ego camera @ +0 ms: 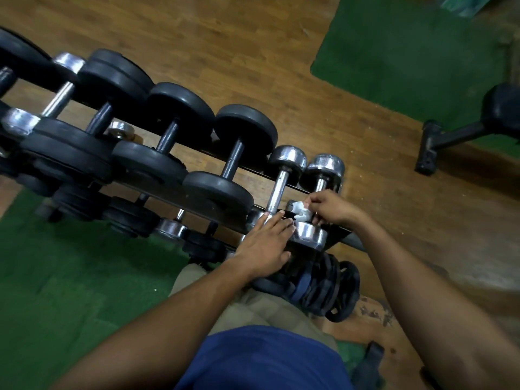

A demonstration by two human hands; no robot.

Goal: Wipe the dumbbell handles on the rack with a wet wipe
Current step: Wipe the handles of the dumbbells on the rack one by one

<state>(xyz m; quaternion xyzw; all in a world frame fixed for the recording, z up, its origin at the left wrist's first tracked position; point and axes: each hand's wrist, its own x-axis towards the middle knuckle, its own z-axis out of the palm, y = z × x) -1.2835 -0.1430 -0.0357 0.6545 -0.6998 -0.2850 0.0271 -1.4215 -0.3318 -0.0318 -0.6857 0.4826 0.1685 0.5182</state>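
Note:
A black rack (pixel 342 233) holds a row of dumbbells running from upper left to lower right. At its right end lie two chrome dumbbells. My right hand (pixel 334 207) grips a crumpled white wet wipe (pixel 300 210) against the handle of the rightmost chrome dumbbell (pixel 325 166). My left hand (pixel 266 244) lies flat with straight fingers over the near head of the neighbouring chrome dumbbell (pixel 282 178), its fingertips touching the base of that handle. The wiped handle is mostly hidden by the wipe and my fingers.
Larger black-plated dumbbells (pixel 233 161) fill the rack to the left, with more on a lower tier. Black weight plates (pixel 323 285) are stacked below the rack's right end. A black bench leg (pixel 439 142) stands at right on wood floor. Green mats lie around.

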